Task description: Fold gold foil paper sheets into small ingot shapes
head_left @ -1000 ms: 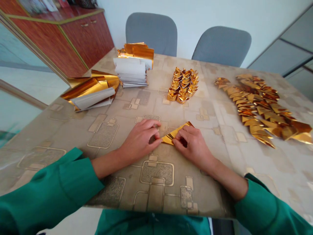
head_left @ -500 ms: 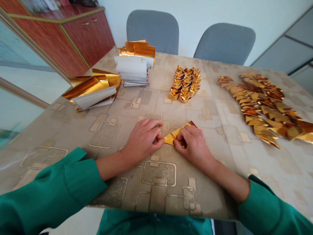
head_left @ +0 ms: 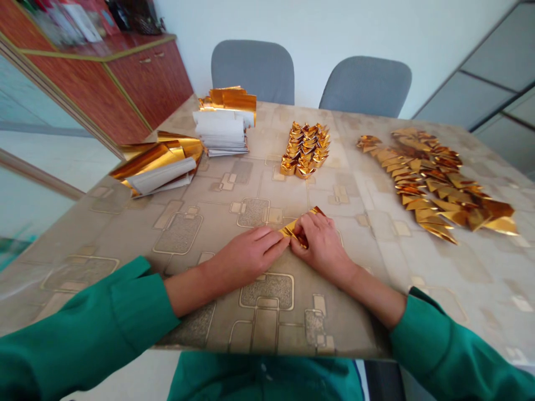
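Observation:
A small strip of folded gold foil paper [head_left: 288, 229] lies at the table's near middle, between my two hands. My right hand [head_left: 320, 239] is closed on its right part, with one reddish-gold corner poking out above the knuckles. From the left, my left hand [head_left: 254, 250] presses its fingers together on the paper's left end, and the fingertips almost meet my right fingers. Part of the paper is hidden under the hands.
Beyond my hands stands a block of folded gold pieces [head_left: 305, 149]. Long rows of gold pieces [head_left: 434, 181] spread at the right. At the left are loose gold sheets [head_left: 163, 161] and a stack of paper [head_left: 221, 131]. Two grey chairs [head_left: 253, 69] stand behind the patterned table [head_left: 267, 328].
My left fingers have moved right and now press on the paper's left end, nearer my right hand. The paper's lower edge has been folded up near my right thumb. The camera view has shifted slightly.

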The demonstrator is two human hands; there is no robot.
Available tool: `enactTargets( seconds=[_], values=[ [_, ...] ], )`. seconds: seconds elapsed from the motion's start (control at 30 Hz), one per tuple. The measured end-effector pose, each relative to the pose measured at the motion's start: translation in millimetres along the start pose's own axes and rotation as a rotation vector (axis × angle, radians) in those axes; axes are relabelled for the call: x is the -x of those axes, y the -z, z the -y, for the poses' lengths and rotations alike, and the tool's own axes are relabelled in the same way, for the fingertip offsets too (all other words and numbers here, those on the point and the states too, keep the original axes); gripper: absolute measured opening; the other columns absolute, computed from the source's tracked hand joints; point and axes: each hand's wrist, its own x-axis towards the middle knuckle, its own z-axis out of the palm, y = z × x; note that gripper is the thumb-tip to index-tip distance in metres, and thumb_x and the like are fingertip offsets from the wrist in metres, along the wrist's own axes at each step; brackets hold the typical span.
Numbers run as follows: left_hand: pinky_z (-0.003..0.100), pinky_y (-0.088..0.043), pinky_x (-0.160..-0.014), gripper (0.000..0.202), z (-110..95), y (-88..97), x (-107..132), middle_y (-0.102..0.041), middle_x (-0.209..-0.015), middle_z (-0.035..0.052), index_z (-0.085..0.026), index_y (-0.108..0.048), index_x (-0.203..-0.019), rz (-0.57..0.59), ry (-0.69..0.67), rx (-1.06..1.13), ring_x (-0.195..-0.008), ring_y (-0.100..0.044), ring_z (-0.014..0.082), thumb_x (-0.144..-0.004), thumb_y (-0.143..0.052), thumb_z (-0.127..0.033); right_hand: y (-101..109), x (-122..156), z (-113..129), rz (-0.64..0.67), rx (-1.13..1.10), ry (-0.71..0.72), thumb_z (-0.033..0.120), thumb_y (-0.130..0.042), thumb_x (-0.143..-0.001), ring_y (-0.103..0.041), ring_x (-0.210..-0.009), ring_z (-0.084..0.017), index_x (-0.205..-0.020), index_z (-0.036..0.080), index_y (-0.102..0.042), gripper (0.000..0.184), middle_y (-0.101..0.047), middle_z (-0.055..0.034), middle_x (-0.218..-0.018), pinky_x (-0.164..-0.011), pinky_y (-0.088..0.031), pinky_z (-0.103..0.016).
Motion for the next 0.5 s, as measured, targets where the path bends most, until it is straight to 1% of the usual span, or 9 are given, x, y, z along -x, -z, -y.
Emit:
enactTargets(
  seconds=[0.13,0.23,0.3,0.37,0.43,0.5],
  values=[
    [0.038,-0.050,-0.094,0.036,0,0.2,7,-0.064,-0.118,0.0151,-0.006,-0.054,-0.128,0.062,0.008,0.038,-0.103,-0.057,0.0235,-0.095,-0.040,-0.010,3,-1,-9,0.050,-0.105,0.035,0.021,-0.063,-0.085,-0.052,-0.079,-0.019,-0.078,0.019,-0.053,0.012,-0.059,-0.0027,-0.081,-0.072,-0.034,-0.032],
    [0.038,-0.049,-0.095,0.037,-1,1.9,8,-0.062,-0.120,0.0140,-0.007,-0.053,-0.130,0.123,0.026,0.057,-0.105,-0.055,0.0238,-0.094,-0.044,-0.011,8,1,-14,0.072,-0.174,0.109,0.021,-0.063,-0.089,-0.053,-0.079,-0.017,-0.083,0.019,-0.057,0.009,-0.060,-0.0024,-0.082,-0.072,-0.038,-0.030],
    [0.038,-0.049,-0.094,0.036,-2,2.9,6,-0.062,-0.119,0.0135,-0.008,-0.054,-0.129,0.152,0.041,0.055,-0.105,-0.055,0.0239,-0.095,-0.044,-0.013,14,5,-13,0.036,-0.109,0.187,0.022,-0.061,-0.091,-0.053,-0.084,-0.018,-0.087,0.019,-0.061,0.005,-0.062,-0.0041,-0.086,-0.077,-0.040,-0.032],
    [0.037,-0.049,-0.092,0.035,-3,3.8,4,-0.063,-0.117,0.0131,-0.009,-0.055,-0.128,0.163,0.051,0.049,-0.104,-0.055,0.0237,-0.096,-0.043,-0.015,19,11,-9,-0.003,0.030,0.293,0.022,-0.055,-0.096,-0.053,-0.089,-0.020,-0.088,0.020,-0.065,0.013,-0.064,-0.0048,-0.088,-0.088,-0.039,-0.037],
    [0.037,-0.049,-0.091,0.034,-3,4.7,3,-0.063,-0.116,0.0125,-0.010,-0.055,-0.128,0.170,0.057,0.044,-0.103,-0.055,0.0234,-0.097,-0.043,-0.016,24,18,-4,-0.011,0.159,0.384,0.019,-0.048,-0.099,-0.053,-0.089,-0.020,-0.089,0.020,-0.068,0.022,-0.065,-0.0040,-0.084,-0.100,-0.034,-0.042],
    [0.037,-0.050,-0.089,0.033,-4,5.9,2,-0.064,-0.116,0.0119,-0.012,-0.056,-0.127,0.175,0.066,0.034,-0.103,-0.055,0.0234,-0.097,-0.044,-0.017,27,26,-1,-0.003,0.222,0.428,0.016,-0.045,-0.099,-0.054,-0.089,-0.020,-0.097,0.020,-0.069,0.024,-0.067,-0.0037,-0.084,-0.106,-0.029,-0.046]
  ],
)
